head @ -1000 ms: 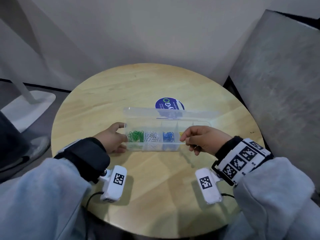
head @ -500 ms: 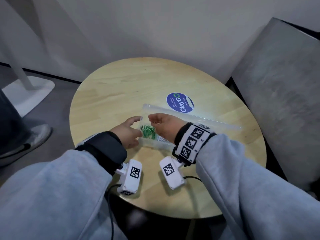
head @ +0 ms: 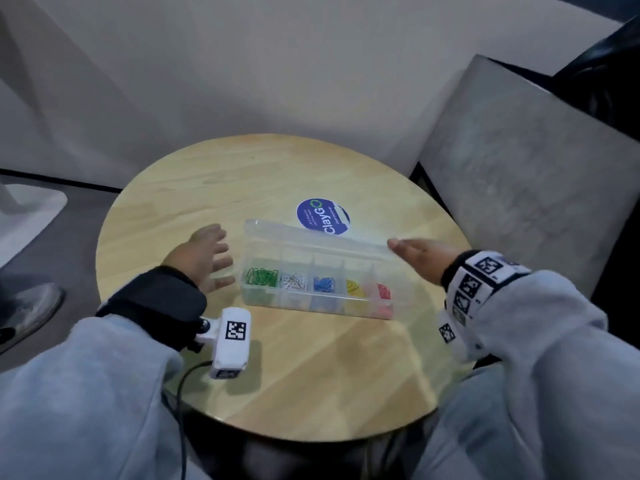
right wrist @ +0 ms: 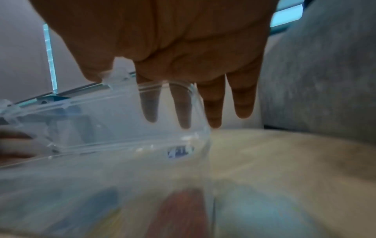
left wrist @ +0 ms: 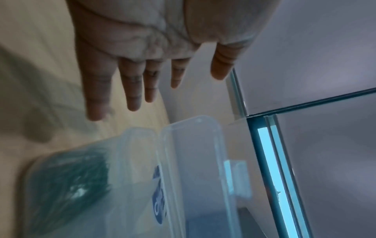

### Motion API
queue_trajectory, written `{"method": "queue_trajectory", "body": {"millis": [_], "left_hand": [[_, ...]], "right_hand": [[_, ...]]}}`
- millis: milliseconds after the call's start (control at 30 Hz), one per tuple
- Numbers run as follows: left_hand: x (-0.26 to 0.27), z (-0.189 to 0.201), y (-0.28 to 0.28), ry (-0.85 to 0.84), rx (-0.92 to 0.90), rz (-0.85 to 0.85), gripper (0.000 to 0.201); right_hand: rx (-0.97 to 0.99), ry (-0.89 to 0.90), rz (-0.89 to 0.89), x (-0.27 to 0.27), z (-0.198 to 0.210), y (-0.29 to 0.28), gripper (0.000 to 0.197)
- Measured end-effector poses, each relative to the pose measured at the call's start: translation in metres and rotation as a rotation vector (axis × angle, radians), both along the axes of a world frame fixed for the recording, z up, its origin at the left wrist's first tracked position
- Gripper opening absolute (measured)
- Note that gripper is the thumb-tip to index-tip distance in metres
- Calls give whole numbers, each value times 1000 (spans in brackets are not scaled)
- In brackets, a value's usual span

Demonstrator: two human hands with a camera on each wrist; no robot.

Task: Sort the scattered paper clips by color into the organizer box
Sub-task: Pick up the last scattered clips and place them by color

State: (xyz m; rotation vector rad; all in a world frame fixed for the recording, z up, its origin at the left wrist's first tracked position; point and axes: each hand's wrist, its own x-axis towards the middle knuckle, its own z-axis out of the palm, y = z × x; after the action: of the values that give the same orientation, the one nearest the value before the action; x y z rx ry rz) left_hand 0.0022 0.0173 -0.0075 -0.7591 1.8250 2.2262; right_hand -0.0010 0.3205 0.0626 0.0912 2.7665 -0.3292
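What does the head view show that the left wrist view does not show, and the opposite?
Only the head view shows the white, blue, yellow and red clips, the right hand and the full round table. Only the left wrist view shows the left palm and its spread fingers from below, plus a glass panel edge. Both show the left hand, the open box with its lid, the green clips and the blue sticker.

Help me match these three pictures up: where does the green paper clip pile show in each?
Head: green paper clips, leftmost compartment of the organizer box, centre.
Left wrist: blurred green patch, lower left.
Right wrist: not identifiable; too blurred.
Shared landmark: the box's raised clear lid.
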Motion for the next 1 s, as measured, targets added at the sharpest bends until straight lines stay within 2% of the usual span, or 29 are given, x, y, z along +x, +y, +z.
{"method": "queue_trajectory", "body": {"millis": [67, 133, 200, 333, 400, 500, 600, 667, 733, 833, 1000], "left_hand": [[-1, 11, -3, 12, -8, -8, 54], [-3, 16, 0, 0, -123, -127, 63], [-4, 16, 10, -32, -327, -274, 62], [-4, -1, 32, 17, -936, -578, 74], [1, -12, 37, -7, -1062, -641, 82], [-1, -18, 39, -21, -1171, -690, 86], [-6, -13, 38, 2, -1221, -779, 90], [-7, -11, 38, 47, -1212, -818, 91], [-5, -11, 38, 90, -1214, -804, 91], [1, -11, 37, 147, -1229, -779, 92], [14, -12, 35, 196, -1300, -772, 102]], "right_hand": [[-37, -112, 83, 9, -24, 6, 57], [22, -177, 197, 18, -46, 8, 64], [37, -172, 201, 23, -60, 8, 64], [68, -120, 175, 28, -73, 7, 60], [76, -127, 203, 27, -77, 8, 62], [-66, -109, 172, 19, -78, 13, 63], [-322, 33, -67, 8, -78, 13, 68], [-330, 28, -155, 2, -79, 11, 74], [-260, -15, -101, 1, -81, 9, 79], [-178, 30, -3, 7, -82, 15, 89], [-157, 94, 92, 21, -86, 25, 105]]}}
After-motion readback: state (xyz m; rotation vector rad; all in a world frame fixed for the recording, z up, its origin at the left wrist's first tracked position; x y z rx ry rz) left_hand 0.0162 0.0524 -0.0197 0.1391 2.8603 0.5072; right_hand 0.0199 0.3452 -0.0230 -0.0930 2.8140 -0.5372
